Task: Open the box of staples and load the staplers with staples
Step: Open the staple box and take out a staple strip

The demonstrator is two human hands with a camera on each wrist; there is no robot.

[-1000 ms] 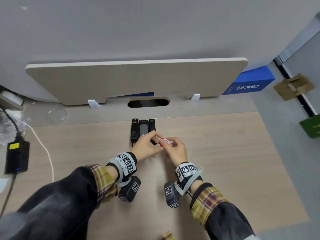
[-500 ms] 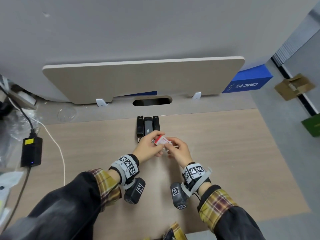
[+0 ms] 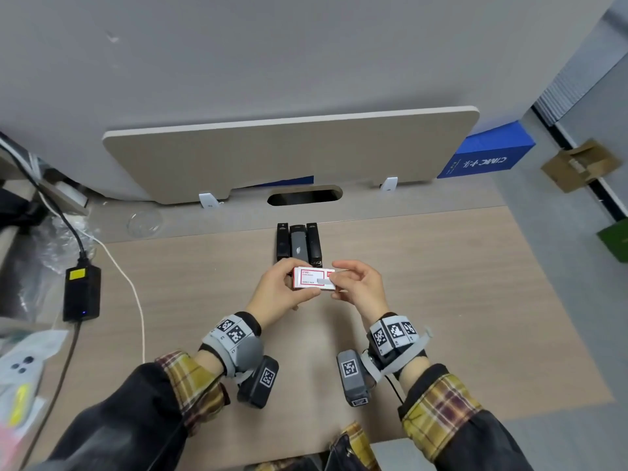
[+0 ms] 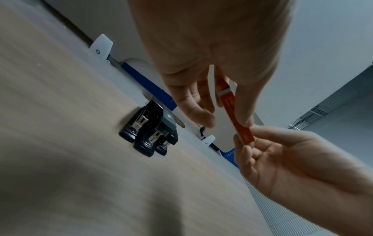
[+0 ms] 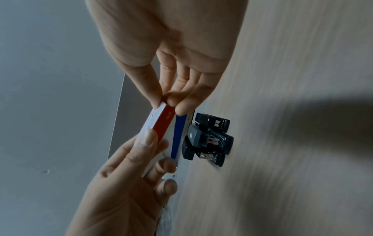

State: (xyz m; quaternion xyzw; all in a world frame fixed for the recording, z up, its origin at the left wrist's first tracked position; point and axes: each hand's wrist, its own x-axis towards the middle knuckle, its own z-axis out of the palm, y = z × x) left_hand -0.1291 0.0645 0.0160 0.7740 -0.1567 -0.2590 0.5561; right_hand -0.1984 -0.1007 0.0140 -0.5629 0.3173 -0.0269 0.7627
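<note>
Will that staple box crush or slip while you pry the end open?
The staple box looks like thin card, so it probably dents if squeezed. It is flat and pinched between left hand and right hand, so slipping seems unlikely.

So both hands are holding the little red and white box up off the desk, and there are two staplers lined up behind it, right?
Not quite: there are three staplers, not two, as the head view shows. The rest holds: the left hand and right hand both hold the red and white box above the desk.

Three staplers point(image 3: 298, 244) stand tight side by side, no gap between them. Bare surface point(image 3: 424, 283) lies open to their right and left. Both hands, holding the staple box point(image 3: 312, 277) above the surface, block the near approach; an upright board point(image 3: 289, 158) closes off the far side.
</note>
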